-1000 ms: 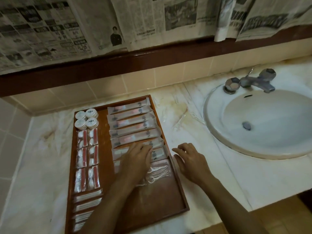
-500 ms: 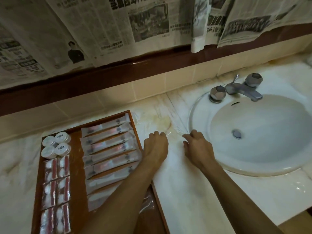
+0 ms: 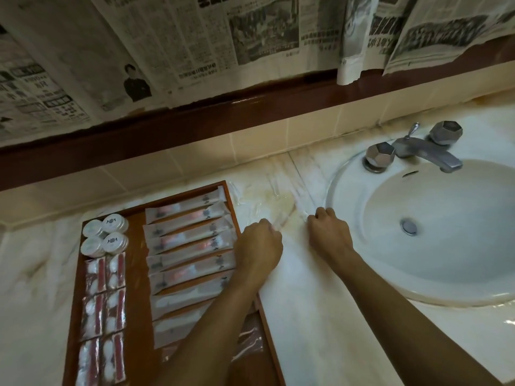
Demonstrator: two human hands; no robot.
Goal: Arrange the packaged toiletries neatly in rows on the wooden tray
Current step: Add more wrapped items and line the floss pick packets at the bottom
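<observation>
Hands are now working off the wooden tray (image 3: 140, 277), the left hand (image 3: 259, 246) and right hand (image 3: 328, 235) having left its filled rows of packaged toiletries (image 3: 189, 246) and curling onto clear packets (image 3: 289, 215) on the countertop (image 3: 320, 316), suggesting more items are coming.

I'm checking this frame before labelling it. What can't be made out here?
- Head view: what left hand and right hand pinch; clear, blurred film on the counter.
- Lower packets on wooden tray: left forearm covers them.
- Tray's near end: cut off by bottom edge.
- Packet print: too small.
</observation>
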